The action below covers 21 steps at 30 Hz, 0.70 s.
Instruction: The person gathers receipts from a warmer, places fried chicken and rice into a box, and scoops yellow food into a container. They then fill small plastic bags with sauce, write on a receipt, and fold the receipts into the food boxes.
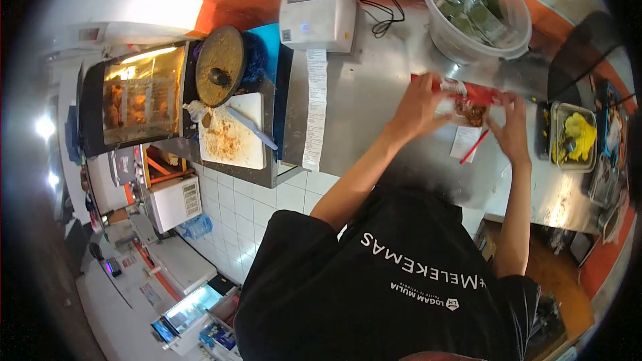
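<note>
A red and white food box (pixel 461 87) is in front of me on the steel counter, its red flap at the far side. Brown food (pixel 472 113) shows inside, toward me. My left hand (pixel 420 105) grips the left part of the red flap, thumb apart below it. At the right end of the box, my right hand (pixel 511 126) has its fingers bent around the red edge. Just on my side of the box lie a white receipt (pixel 464 142) and a red pen (pixel 475 147).
A label printer (pixel 319 13) trails a long paper strip (pixel 314 110). A clear tub (pixel 478 17) of green packets stands behind the box. At right is a container of yellow food (pixel 575 137). Leftward are a cutting board (pixel 234 135) with a knife (pixel 251 127), and a lit food warmer (pixel 137 97).
</note>
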Tool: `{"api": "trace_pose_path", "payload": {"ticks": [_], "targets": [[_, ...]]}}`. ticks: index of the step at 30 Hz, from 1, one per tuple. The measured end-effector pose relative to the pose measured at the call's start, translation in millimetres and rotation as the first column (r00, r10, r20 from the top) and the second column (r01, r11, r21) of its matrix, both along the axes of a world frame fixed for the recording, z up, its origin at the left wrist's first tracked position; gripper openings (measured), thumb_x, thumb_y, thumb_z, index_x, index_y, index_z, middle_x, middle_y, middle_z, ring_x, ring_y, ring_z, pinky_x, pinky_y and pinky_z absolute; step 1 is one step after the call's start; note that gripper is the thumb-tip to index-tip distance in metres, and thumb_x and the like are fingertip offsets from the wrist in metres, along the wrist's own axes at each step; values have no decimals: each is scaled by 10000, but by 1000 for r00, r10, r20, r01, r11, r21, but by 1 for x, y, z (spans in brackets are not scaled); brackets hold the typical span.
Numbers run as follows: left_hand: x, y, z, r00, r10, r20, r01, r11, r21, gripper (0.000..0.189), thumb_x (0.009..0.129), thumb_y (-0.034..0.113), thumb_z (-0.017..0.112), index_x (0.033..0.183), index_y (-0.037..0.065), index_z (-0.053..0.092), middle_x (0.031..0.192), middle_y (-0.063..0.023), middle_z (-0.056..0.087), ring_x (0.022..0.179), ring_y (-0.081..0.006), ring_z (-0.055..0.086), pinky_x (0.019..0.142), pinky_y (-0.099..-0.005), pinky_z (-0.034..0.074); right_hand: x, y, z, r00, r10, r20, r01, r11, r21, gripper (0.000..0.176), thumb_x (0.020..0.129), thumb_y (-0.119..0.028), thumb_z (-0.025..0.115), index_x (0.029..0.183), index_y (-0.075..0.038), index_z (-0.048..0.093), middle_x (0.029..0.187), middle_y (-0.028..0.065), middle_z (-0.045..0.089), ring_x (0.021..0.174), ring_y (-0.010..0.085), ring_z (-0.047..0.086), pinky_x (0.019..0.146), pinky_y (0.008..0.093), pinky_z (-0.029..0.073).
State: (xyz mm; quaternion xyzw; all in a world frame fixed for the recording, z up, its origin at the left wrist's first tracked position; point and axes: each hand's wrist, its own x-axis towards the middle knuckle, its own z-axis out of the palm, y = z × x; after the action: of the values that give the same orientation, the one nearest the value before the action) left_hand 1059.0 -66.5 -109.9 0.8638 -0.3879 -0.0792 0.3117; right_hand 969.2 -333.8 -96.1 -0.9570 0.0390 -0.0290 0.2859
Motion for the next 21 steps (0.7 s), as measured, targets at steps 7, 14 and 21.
{"api": "trace_pose_path", "payload": {"ticks": [7,14,21], "targets": [[-49,-10,-75,955,151,-256,-196,967,-161,841,656,295,880,1371,152,462,1489,-286,246,1409,-469,279,1154,-515,302,-25,54,-73,999,-34,-41,49,894,446,902,708,-75,828,1487,-159,383,1556,181,264,1433,343,305,1136,440,356],[-19,-3,-28,847,139,-513,-321,903,-286,642,818,230,776,1375,107,482,1448,-254,323,1356,-435,345,1110,-462,342,-15,27,-38,978,-179,-106,204,735,646,488,977,-328,612,1398,-106,503,1324,142,433,1267,287,453,1091,394,378],[-25,-4,-59,823,-16,-568,-311,824,-474,732,886,278,722,1486,85,351,1488,-237,373,1421,-389,305,1169,-426,271,-19,39,-61,989,-140,-45,131,699,703,567,987,-282,593,1454,-43,379,1510,158,383,1410,260,344,1163,387,257]]}}
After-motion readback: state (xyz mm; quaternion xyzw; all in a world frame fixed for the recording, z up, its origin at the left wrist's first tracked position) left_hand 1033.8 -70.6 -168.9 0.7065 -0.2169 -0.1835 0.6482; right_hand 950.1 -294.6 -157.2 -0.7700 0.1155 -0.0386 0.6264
